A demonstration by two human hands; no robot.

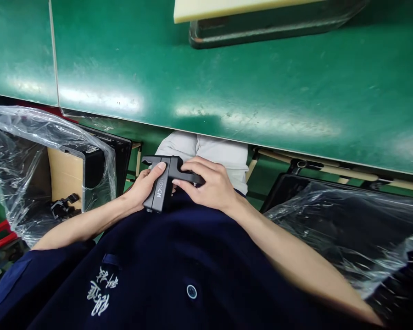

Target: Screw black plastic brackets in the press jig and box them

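A black plastic Bosch-marked device (pixel 163 183) is held close against the dark blue shirt, above the lap. It has a boxy body with a hook-like tip at its upper left and a rounded arm sticking out to the right. My left hand (pixel 141 187) is closed around the body's left side, its thumb lying on the top face. My right hand (pixel 211 184) grips the protruding arm, with the thumb below it and the fingers over it. The undersides of the device and some fingertips are hidden.
Ahead stretches a green worktop (pixel 151 78); a dark tray (pixel 261 32) with a pale yellow board (pixel 234 9) sits at its far side. To the left, a plastic-lined bin (pixel 89 165) contains black parts (pixel 65 206). Another plastic-lined black bin (pixel 347 224) stands right.
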